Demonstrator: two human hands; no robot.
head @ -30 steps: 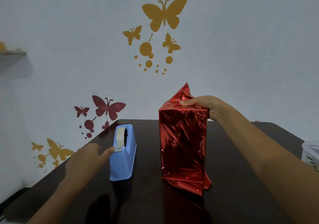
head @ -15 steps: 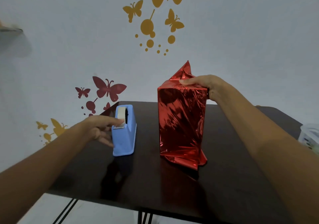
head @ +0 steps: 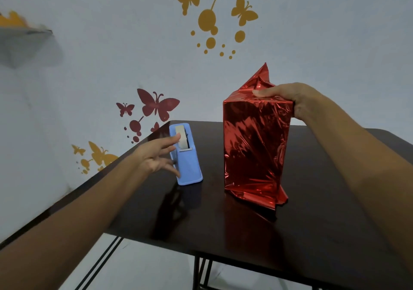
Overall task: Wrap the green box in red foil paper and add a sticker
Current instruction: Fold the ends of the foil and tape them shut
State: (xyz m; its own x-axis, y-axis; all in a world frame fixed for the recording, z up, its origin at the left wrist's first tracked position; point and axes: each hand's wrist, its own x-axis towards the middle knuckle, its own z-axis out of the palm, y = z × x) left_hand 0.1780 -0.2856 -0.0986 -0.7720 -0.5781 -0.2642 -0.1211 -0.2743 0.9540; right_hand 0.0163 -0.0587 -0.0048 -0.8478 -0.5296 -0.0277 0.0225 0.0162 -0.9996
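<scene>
Right, the box (head: 254, 146) stands upright mid-table, sheathed in red foil (head: 261, 79) that peaks loose at its 12 o'clock and crumples at its foot. The right hand (head: 288, 97) clamps the top, thumb along the front edge. At the box's 9 o'clock, the left hand (head: 154, 155), fingers spread, touches the tape in a blue tape dispenser (head: 187, 167). Dark glossy table (head: 245, 234); pale wall (head: 111, 66), butterfly decals (head: 156, 106).

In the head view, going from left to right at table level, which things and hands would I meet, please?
left hand → blue tape dispenser → red foil-wrapped box → right hand
</scene>
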